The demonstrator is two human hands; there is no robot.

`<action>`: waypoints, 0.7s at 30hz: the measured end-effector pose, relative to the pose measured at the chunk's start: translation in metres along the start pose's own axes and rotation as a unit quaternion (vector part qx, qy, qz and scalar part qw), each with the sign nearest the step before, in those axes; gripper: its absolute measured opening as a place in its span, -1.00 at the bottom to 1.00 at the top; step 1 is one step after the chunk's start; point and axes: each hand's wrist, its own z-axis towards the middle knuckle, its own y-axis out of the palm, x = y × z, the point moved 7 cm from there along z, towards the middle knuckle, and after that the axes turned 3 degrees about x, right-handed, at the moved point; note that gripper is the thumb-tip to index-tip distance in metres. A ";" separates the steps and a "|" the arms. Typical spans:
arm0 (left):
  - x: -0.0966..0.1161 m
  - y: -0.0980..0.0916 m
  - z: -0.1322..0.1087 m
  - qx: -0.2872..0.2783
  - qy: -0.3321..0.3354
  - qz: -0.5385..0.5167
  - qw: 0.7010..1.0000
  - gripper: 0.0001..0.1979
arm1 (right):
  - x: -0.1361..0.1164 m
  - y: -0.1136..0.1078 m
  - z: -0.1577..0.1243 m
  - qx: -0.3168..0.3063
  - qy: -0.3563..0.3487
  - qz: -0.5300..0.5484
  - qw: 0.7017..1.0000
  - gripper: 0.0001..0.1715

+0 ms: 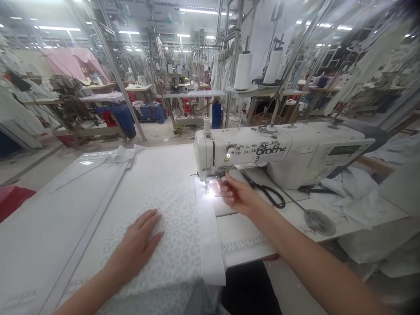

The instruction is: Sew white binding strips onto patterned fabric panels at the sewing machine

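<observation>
My left hand (pixel 139 238) lies flat, fingers stretched, on a pale fabric with grey leopard spots (pixel 182 223). A plain white strip (pixel 210 245) runs along the fabric's right edge and passes under the needle area of a white sewing machine (pixel 243 146). Beside the lit needle, my right hand (pixel 234 192) is closed, thumb and fingers together just under the machine head. What those fingers hold, if anything, is hidden by the glare. Black-handled scissors (pixel 271 195) lie on the machine bed, just right of my right hand.
White thread cones (pixel 243 71) stand above the machine. A round grey disc on a rod (pixel 320 222) and crumpled white cloth (pixel 356 197) lie at the right. A printed ruler (pixel 244 246) marks the front edge. White material (pixel 65 197) covers the table's left side.
</observation>
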 end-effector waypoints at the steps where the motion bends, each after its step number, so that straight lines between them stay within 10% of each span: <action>1: 0.000 0.001 0.000 -0.001 0.000 0.001 1.000 -0.58 | -0.001 0.001 0.000 0.005 -0.001 -0.005 1.000 -0.61; 12: 0.006 -0.005 0.003 -0.002 -0.022 -0.014 1.000 -0.58 | -0.012 -0.001 -0.001 0.031 -0.045 -0.088 0.995 -0.62; 16: 0.047 -0.032 -0.018 0.039 0.024 -0.087 0.995 -0.68 | -0.008 -0.006 -0.028 0.019 -0.084 -0.128 0.988 -0.61; 21: 0.122 0.008 -0.073 -0.174 -0.020 -0.248 0.953 -0.76 | 0.042 -0.020 -0.100 -0.042 -0.096 -0.340 0.935 -0.75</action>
